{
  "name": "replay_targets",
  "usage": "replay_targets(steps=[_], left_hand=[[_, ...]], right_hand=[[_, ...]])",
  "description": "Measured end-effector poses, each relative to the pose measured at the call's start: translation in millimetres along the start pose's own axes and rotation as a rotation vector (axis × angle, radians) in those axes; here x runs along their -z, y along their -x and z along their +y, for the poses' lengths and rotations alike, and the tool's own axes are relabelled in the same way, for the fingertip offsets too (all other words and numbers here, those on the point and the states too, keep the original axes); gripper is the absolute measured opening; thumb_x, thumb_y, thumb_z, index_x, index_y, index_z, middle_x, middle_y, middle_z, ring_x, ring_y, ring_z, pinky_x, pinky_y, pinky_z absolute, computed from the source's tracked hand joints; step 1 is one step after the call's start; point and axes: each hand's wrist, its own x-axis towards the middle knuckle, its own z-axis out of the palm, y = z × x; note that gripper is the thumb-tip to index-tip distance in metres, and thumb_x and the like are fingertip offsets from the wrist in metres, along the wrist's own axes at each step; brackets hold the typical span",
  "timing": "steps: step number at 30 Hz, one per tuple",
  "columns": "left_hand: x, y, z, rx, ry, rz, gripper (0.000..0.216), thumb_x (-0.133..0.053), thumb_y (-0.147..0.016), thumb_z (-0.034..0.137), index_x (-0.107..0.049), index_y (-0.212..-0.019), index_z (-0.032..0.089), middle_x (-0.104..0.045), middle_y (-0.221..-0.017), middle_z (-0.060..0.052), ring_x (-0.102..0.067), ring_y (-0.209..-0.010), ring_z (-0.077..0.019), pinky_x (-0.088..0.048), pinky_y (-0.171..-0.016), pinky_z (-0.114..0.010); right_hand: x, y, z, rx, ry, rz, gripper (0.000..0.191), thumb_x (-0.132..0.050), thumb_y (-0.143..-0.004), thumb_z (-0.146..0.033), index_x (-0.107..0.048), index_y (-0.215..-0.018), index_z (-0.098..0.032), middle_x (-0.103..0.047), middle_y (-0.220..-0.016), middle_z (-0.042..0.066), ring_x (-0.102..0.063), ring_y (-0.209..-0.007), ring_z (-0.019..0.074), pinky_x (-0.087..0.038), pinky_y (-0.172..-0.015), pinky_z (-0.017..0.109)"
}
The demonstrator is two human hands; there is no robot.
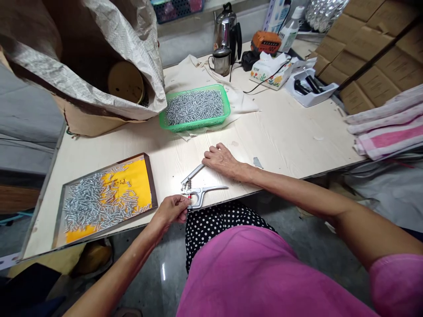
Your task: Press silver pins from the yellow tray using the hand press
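A small metal hand press with a spring and a red part stands at the table's front edge. My right hand is closed round the upper end of its raised lever. Close beside the red part, my left hand has its thumb and fingertips pinched together; whatever they hold is too small to make out. Left of that hand lies a shallow tray with a yellow bottom, strewn with small silvery metal pieces. Behind the press, a green plastic basket is filled with similar pieces.
A large open woven sack stands at the back left. Along the back are a steel kettle, a metal mug, an orange battery pack and a tissue box. Stacked cartons and a striped cloth flank the right.
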Motion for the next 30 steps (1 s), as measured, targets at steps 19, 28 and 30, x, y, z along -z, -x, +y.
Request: replay_targets(steps=[19,28,30], left_hand=[[-2.8,7.5,2.6,-0.037,-0.29,0.13,0.027,-0.065,-0.085,0.043,-0.061,-0.075,0.017,-0.058,-0.058,0.004,-0.055,-0.048,-0.0133,-0.049,-0.055,-0.028],[-27.9,-15.9,15.3,-0.948,-1.073,0.391,0.05,-0.066,-0.09,0.035,-0.052,-0.134,0.015,-0.06,-0.132,-0.015,-0.053,-0.119,-0.0307,-0.048,-0.1,-0.044],[-29.5,-28.3,20.9,-0.988,-1.127,0.323,0.058,-0.065,-0.091,0.035,-0.045,-0.14,0.012,-0.057,-0.136,-0.017,-0.051,-0.119,-0.0311,-0.046,-0.101,-0.046]], right_hand=[[13.9,44.4,-36.0,0.036,-0.158,-0.083,0.056,-0.063,-0.094,-0.037,-0.045,-0.141,-0.012,-0.065,-0.114,0.015,-0.051,-0.103,0.0292,-0.034,-0.092,0.046],[11.8,52.8,-40.3,0.001,-0.189,-0.05,0.072,-0.067,-0.092,-0.038,-0.035,-0.149,-0.007,-0.062,-0.121,0.018,-0.051,-0.107,0.0304,-0.037,-0.093,0.045],[10.4,57.1,-37.0,-0.007,-0.21,-0.036,0.08,-0.07,-0.089,-0.042,-0.033,-0.149,-0.006,-0.06,-0.126,0.02,-0.051,-0.109,0.0314,-0.04,-0.093,0.046]])
